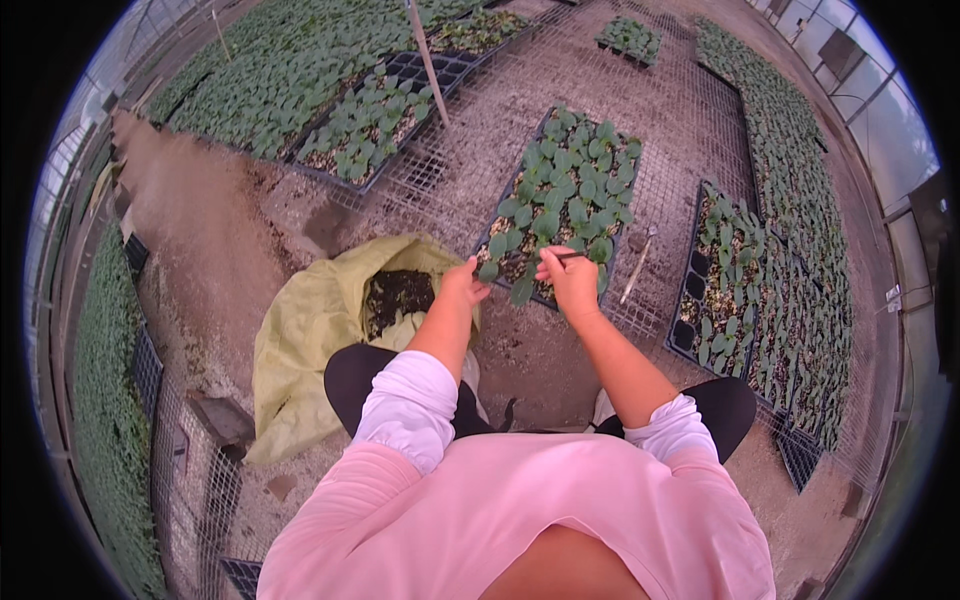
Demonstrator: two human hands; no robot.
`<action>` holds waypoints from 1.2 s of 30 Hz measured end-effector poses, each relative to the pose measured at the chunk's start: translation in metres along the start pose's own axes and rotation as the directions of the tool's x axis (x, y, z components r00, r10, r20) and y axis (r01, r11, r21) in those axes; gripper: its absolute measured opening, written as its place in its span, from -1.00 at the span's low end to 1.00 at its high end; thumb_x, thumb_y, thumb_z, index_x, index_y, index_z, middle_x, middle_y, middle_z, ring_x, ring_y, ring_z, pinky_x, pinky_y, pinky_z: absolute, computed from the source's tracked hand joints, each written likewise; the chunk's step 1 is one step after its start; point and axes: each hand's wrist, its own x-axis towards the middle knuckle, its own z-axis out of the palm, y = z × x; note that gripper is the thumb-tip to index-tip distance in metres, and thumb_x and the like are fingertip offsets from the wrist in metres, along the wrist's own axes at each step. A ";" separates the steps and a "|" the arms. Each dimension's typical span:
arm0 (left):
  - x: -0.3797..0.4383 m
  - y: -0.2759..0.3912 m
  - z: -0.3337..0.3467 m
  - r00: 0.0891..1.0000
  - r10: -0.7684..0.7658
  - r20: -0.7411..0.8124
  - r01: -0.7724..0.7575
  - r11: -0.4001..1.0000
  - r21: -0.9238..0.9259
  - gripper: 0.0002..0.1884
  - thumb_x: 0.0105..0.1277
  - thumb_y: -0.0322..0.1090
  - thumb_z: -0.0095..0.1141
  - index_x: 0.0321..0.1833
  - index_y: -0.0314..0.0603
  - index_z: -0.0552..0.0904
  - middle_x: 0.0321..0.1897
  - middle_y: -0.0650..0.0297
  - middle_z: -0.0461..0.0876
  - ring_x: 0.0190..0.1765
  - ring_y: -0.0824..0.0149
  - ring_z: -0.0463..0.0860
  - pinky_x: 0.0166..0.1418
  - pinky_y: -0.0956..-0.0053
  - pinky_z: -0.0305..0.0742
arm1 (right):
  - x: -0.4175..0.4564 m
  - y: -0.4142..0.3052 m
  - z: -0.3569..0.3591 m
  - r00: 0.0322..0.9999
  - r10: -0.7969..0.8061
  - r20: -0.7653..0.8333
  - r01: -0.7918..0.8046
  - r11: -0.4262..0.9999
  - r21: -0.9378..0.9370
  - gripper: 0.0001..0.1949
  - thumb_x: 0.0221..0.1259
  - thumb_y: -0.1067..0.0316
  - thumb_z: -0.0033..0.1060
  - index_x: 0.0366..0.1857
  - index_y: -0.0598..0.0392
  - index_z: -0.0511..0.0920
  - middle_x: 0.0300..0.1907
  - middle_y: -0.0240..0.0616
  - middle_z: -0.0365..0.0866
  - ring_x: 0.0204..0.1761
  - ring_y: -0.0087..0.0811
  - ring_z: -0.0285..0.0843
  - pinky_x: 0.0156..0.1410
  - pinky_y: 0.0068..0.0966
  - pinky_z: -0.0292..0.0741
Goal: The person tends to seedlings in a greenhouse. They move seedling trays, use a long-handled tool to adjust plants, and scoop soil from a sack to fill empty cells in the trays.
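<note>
A black plug tray [484, 238] of broad-leaved seedlings [574, 180] lies on wire mesh in front of me. My right hand [568, 281] is over its near end, with thumb and fingers pinched on a thin dark tool [574, 255]. Leaves and fingers hide much of that tool. My left hand [463, 285] is at the tray's near left corner, its fingertips beside a seedling leaf [488, 271]. Whether it grips anything is unclear. Close to my left forearm, a yellow woven sack [307, 322] gapes around dark soil [397, 296].
Right of the tray, a small light-handled tool [639, 268] lies on the mesh [652, 304]. Further right is a partly filled seedling tray [694, 281]. More seedlings [255, 75] cover the far left, near an upright pole [429, 64]. A smaller tray of seedlings [630, 39] stands farther off.
</note>
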 end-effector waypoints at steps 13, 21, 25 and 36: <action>-0.004 0.023 0.012 0.933 0.339 -0.117 -0.339 0.940 0.022 -0.75 0.11 -0.35 0.07 -0.18 -0.13 0.35 -0.42 0.22 0.45 -0.48 0.32 0.41 -0.44 0.30 0.36 | -0.044 0.000 -0.126 0.902 0.302 -0.307 -0.159 0.896 0.414 -0.72 0.18 0.14 -0.11 -0.52 0.14 0.43 -0.60 -0.36 0.46 -0.62 -0.59 0.43 -0.54 -0.70 0.35; 0.007 0.000 0.004 0.992 0.084 -0.099 -0.094 0.991 -0.100 -0.86 0.23 -0.35 -0.15 -0.21 -0.22 0.35 -0.34 0.17 0.42 -0.28 0.21 0.45 -0.09 0.16 0.41 | -0.067 0.094 -0.072 0.696 0.701 0.153 -0.681 0.579 0.448 -0.76 0.24 0.15 -0.27 -0.26 0.11 0.32 -0.44 -0.26 0.52 -0.70 -0.63 0.16 -0.65 -0.69 0.13; 0.000 -0.013 0.011 0.995 0.058 -0.082 -0.062 0.997 -0.055 -0.85 0.22 -0.38 -0.13 -0.19 -0.24 0.33 -0.31 0.14 0.40 -0.23 0.17 0.44 -0.08 0.19 0.43 | -0.058 0.103 -0.059 0.700 0.669 0.249 -0.665 0.482 0.571 -0.80 0.23 0.16 -0.23 -0.28 0.05 0.27 -0.39 -0.25 0.54 -0.72 -0.65 0.04 -0.65 -0.68 0.09; 0.025 0.016 0.052 0.970 0.203 -0.130 -0.219 0.969 -0.116 -0.86 0.19 -0.45 -0.09 -0.22 -0.25 0.30 -0.35 0.12 0.38 -0.35 0.21 0.42 -0.29 0.27 0.46 | 0.003 0.094 -0.074 0.775 0.555 0.304 -0.558 0.374 0.741 -0.83 0.07 0.14 0.06 -0.48 -0.13 0.30 -0.71 -0.56 0.14 -0.74 -0.68 0.01 -0.65 -0.70 -0.02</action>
